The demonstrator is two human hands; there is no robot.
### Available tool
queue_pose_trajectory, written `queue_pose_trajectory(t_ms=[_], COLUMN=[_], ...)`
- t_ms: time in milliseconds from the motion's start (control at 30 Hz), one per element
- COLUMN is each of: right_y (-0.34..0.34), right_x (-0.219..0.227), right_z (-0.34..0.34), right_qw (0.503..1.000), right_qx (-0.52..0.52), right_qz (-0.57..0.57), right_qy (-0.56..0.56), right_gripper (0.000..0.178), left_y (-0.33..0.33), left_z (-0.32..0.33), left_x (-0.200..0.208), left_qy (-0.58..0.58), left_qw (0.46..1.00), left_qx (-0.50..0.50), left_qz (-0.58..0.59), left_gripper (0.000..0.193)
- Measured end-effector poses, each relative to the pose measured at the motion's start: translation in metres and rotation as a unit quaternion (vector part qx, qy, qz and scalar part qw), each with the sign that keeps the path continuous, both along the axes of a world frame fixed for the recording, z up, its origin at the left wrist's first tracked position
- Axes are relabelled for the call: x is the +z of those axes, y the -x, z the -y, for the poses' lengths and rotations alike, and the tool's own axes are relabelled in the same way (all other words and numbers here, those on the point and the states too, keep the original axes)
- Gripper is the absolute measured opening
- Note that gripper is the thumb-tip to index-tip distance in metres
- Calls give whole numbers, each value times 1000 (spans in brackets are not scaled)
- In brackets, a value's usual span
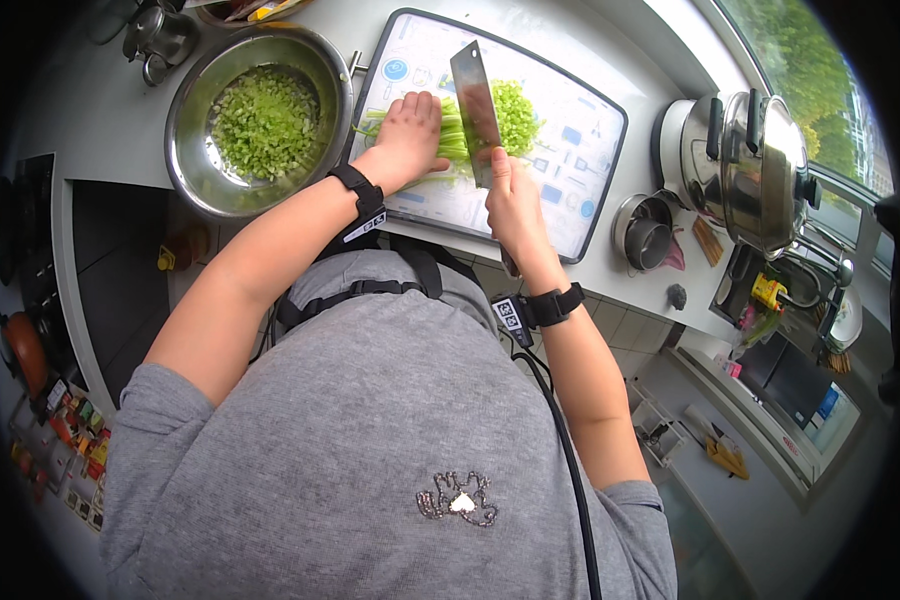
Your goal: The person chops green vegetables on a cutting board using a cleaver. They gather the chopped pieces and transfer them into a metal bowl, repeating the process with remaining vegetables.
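Pale green celery stalks [454,138] lie in a bundle across the patterned cutting board [575,160]. My left hand [410,138] presses down on the bundle, fingers close together and curled over it. In my right hand [516,205] is a cleaver [475,95], gripped by the handle, with the thumb against the blade. The upright blade stands at the cut end of the stalks, between them and a heap of chopped celery [515,118]. To the left, a large steel bowl [185,150] holds more chopped celery [267,122].
A steel kettle [160,38] stands beyond the bowl. Right of the board are small nested pots [645,232] and a large lidded steel pot [765,165] by the window. The sink [735,285] lies farther right. The counter's near edge runs just before my body.
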State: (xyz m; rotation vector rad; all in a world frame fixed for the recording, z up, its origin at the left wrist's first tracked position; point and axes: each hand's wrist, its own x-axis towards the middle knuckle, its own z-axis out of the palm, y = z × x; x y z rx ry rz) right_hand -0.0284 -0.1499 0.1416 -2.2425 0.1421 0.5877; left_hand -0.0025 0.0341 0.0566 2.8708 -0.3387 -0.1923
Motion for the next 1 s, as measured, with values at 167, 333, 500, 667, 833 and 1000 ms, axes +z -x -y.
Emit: queue_pose_trajectory(t_ms=[167, 333, 500, 667, 833, 1000], right_y=[5, -3, -22, -7, 4, 3], right_x=[-4, -32, -64, -30, 2, -4], right_z=[-23, -25, -24, -4, -10, -24], right_qw=[997, 996, 996, 998, 1000, 998], right_qx=[2, 17, 6, -56, -15, 11], right_qz=[39, 35, 74, 19, 10, 27], right_qy=[68, 82, 49, -24, -1, 48], right_gripper=[53, 56, 56, 56, 56, 55], left_y=[1, 1, 3, 1, -1, 1], left_z=[0, 1, 2, 1, 1, 0], left_x=[4, -1, -2, 0, 0, 3], left_qy=[4, -11, -35, 1, 0, 5], left_qw=[1000, 1000, 998, 1000, 1000, 1000], left_qx=[-4, -9, -10, -1, -5, -11], left_qz=[13, 22, 51, 20, 15, 28], left_gripper=[96, 95, 92, 92, 93, 91])
